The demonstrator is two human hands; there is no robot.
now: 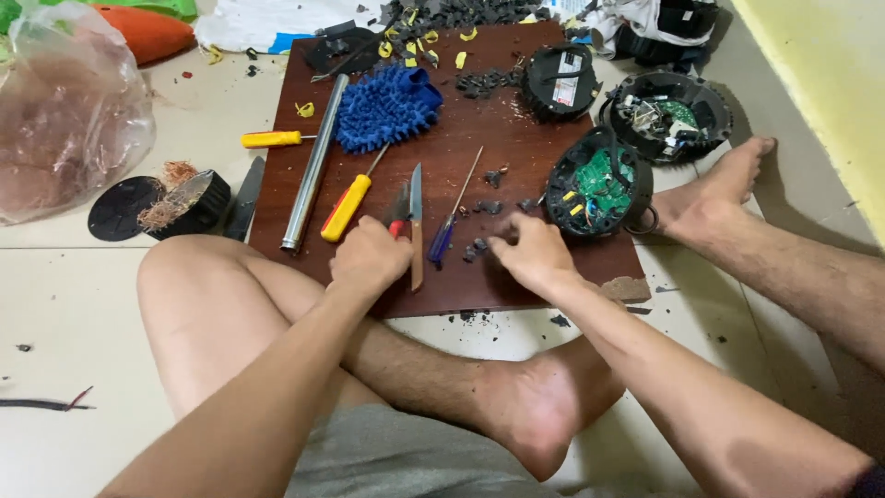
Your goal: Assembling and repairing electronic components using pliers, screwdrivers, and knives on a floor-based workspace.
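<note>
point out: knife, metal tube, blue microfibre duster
knife [416,198]: head view, on the blade.
metal tube [315,161]: head view, mid-length of the shaft.
blue microfibre duster [383,109]: head view, centre of the fluffy head.

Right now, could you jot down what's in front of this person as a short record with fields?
Setting: a person sits on a tiled floor at a dark brown board
Left hand: closed on red-handled pliers
Right hand: fingertips on small dark bits
Between the hands: knife, blue-handled screwdriver
Further left: yellow-handled screwdriver, metal tube, blue mop head
Right side: round black casings with a green circuit board
</note>
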